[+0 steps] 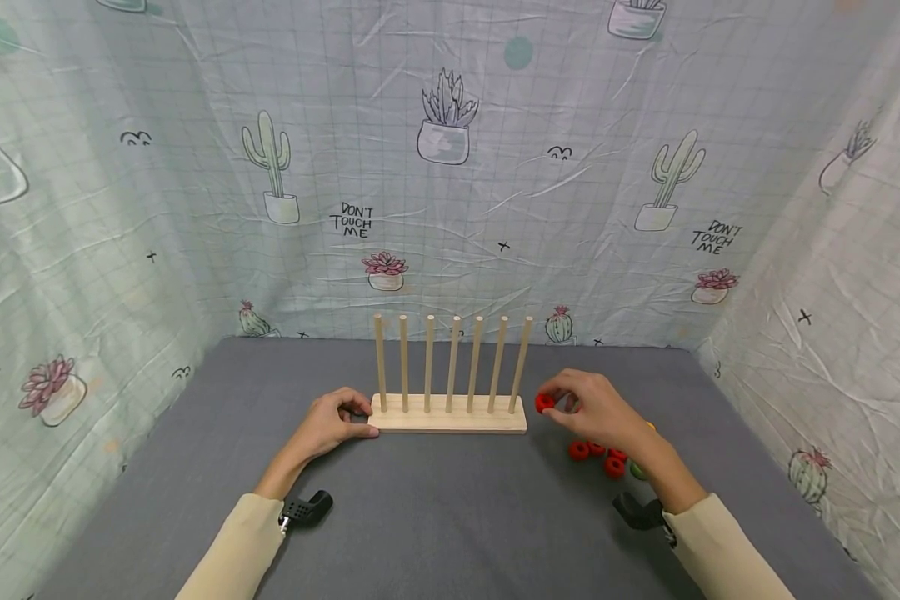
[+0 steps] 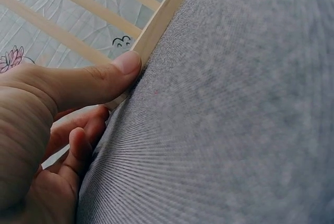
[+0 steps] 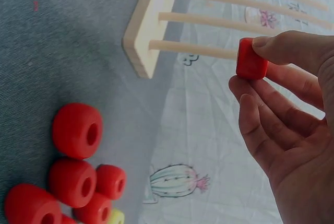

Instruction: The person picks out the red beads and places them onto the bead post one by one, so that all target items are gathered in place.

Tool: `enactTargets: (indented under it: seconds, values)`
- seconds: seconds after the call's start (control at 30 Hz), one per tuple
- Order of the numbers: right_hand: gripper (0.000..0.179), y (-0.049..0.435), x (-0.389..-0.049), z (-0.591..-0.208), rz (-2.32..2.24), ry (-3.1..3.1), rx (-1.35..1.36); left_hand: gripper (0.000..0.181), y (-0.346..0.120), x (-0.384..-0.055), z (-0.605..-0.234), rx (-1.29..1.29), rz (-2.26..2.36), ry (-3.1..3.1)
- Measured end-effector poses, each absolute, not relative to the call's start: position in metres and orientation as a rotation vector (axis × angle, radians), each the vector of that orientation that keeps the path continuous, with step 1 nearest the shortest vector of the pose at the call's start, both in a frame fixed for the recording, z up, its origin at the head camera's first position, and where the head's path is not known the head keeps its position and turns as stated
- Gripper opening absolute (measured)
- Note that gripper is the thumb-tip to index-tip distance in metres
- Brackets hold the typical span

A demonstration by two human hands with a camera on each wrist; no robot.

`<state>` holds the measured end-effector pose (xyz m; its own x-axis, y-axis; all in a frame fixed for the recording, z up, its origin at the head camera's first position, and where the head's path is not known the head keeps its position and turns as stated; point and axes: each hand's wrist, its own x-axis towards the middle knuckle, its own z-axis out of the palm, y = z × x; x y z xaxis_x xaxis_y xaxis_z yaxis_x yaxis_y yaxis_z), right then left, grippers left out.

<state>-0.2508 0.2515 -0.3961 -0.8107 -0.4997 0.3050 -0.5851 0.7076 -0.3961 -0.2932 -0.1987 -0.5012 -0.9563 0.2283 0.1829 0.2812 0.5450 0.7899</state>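
A pale wooden peg rack [image 1: 450,424] stands on the grey cloth, with a row of several upright dowels along its base. At its left end my left hand [image 1: 334,423] grips the base, thumb [image 2: 125,63] against the front edge and the other fingers around the end. My right hand [image 1: 591,407] pinches a red bead [image 3: 251,59] between thumb and fingers, raised just right of the rack's right end. In the right wrist view the bead overlaps the tip of the nearest dowel [image 3: 193,49]. No bead sits on any dowel.
Loose red beads [image 3: 77,130] lie in a cluster below my right forearm, several of them with their holes showing. A green bead [image 1: 637,471] and a yellow bead [image 3: 117,217] are partly hidden there. A printed cloth backdrop [image 1: 495,192] rises behind and beside the table.
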Motion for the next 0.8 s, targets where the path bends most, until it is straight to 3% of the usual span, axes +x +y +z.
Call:
enactTargets:
  seconds: [0.8]
  values:
    - [0.023,0.224,-0.251,-0.373,0.724,-2.628,1.026,0.031,-0.199,-0.293,-0.503,-0.473,-1.395,-2.691]
